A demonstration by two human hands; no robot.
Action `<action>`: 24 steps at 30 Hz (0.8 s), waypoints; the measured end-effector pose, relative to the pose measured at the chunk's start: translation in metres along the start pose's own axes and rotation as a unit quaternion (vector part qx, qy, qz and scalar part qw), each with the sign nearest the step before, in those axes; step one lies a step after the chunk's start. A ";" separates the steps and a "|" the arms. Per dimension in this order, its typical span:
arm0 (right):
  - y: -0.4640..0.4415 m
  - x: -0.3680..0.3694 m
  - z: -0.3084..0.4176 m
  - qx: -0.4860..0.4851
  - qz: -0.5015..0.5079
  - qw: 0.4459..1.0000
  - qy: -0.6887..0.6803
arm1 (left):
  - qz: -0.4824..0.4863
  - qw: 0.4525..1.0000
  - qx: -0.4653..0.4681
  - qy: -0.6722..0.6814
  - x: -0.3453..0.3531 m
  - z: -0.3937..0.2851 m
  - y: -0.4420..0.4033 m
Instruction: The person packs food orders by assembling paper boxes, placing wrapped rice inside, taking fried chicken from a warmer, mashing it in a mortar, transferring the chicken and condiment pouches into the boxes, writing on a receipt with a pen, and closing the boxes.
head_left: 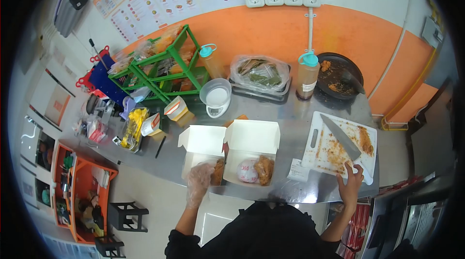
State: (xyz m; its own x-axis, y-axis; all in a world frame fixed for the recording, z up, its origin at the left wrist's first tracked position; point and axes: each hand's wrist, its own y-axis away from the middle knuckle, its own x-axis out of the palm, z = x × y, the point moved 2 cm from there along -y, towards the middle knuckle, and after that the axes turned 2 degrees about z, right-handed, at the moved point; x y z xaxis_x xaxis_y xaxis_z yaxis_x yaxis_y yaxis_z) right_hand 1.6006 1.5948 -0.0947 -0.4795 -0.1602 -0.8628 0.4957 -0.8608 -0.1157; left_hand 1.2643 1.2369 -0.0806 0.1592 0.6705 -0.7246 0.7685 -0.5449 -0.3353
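My left hand [200, 180], in a clear plastic glove, reaches into the smaller open white box [201, 138], beside a piece of fried food [217, 172]; its fingers are too blurred to read. The larger open box [253, 135] to its right holds a wrapped round item [247, 171] and a fried piece [264, 170]. My bare right hand [349, 181] rests with fingers apart at the lower edge of the white cutting board [315, 155], near the wide end of a knife [340, 137]. Orange-brown crumbs lie on the board. A paper receipt [298, 171] lies left of it.
Behind the boxes are a scale with a bowl [216, 97], a bagged bundle [260, 72], a sauce bottle [307, 76] and a black pan [339, 76]. Green racks [169, 63] and a tray of yellow packets [131, 129] stand left.
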 end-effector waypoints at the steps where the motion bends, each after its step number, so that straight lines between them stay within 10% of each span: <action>1: 0.002 -0.002 -0.002 0.008 0.010 1.000 0.002 | 0.003 0.994 -0.064 0.087 -0.001 -0.011 0.003; 2: 0.002 -0.004 -0.003 0.012 0.008 1.000 0.007 | 0.009 0.831 -0.216 0.513 0.013 0.003 0.019; 3: 0.003 -0.004 -0.003 0.015 0.020 1.000 0.001 | 0.014 0.827 -0.218 0.517 0.021 0.013 0.021; 5: 0.003 -0.006 -0.003 0.025 0.028 0.999 0.002 | 0.029 0.993 0.103 0.045 0.025 0.015 0.015; 11: 0.000 -0.001 -0.002 0.003 0.048 0.999 -0.004 | 0.061 0.979 0.136 -0.136 0.014 0.002 0.011; 13: -0.002 -0.005 0.008 0.019 0.054 0.998 -0.018 | 0.074 0.992 0.072 -0.079 0.017 0.030 0.021; 15: -0.003 -0.003 0.015 -0.034 0.028 0.999 -0.012 | -0.009 0.912 -0.205 0.356 0.014 0.037 0.021; 19: -0.007 0.020 0.020 -0.084 0.000 0.986 -0.146 | -0.225 0.877 -0.143 0.400 0.001 -0.064 -0.017; 24: 0.057 0.047 0.132 -0.274 0.322 0.845 -0.327 | -0.331 0.711 -0.009 0.620 0.041 -0.098 -0.067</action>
State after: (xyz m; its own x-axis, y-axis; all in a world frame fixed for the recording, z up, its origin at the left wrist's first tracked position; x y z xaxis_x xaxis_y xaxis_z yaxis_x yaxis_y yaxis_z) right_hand 1.5110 1.4744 -0.0771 -0.1925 -0.8973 -0.3971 0.9812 -0.1702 -0.0911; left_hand 1.2799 1.3505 -0.0292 0.1738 0.7122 0.6801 0.9357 0.0959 -0.3395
